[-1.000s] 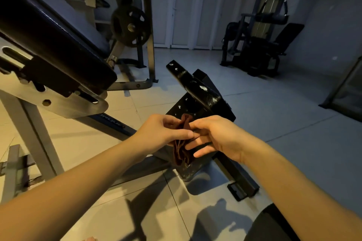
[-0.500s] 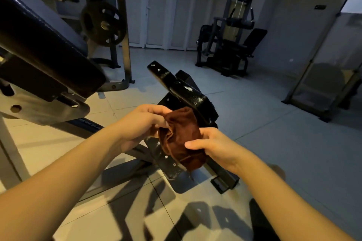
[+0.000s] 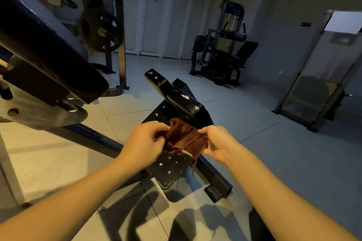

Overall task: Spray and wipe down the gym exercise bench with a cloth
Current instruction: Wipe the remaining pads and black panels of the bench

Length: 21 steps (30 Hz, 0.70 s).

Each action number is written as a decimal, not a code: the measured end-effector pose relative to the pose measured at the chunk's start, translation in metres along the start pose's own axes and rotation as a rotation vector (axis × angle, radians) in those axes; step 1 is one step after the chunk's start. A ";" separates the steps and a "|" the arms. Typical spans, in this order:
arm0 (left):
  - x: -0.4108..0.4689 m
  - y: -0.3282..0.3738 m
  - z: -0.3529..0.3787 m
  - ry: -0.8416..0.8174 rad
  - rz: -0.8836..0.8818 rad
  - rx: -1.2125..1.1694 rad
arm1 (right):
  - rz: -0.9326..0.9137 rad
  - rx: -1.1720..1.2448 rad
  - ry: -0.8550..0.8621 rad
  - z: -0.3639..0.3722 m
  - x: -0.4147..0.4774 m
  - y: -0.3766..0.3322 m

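We pinch the brown cloth (image 3: 182,137) between our left hand (image 3: 146,140) and right hand (image 3: 217,143), stretched side to side. The bench pad (image 3: 45,49) sits up to our left, nearer the left hand

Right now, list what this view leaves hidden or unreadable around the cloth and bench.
Head view only.
The bench pad: cut off by the left edge; too dark to tell wet from dry.
The cloth: bunched, its ends hidden inside the left hand and right hand.
Lettering on the frame bar: blurred, unreadable.
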<state>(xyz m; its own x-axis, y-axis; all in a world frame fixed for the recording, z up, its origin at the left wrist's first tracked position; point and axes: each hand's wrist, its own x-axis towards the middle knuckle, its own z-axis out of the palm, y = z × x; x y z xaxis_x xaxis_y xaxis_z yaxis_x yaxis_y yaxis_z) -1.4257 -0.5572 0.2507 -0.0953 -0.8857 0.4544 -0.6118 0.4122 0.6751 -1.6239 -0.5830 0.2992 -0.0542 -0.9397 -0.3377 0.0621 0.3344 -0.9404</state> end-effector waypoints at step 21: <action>0.064 0.005 0.061 0.198 0.175 0.379 | -0.037 0.206 -0.087 0.006 0.066 -0.015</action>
<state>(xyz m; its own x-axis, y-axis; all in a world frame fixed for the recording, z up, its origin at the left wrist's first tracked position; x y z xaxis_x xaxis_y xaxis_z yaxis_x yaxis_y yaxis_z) -1.4830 -0.6250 0.2474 -0.0938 -0.7367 0.6697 -0.8471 0.4124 0.3351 -1.6222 -0.6507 0.2908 0.0258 -0.9567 -0.2899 0.2646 0.2862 -0.9209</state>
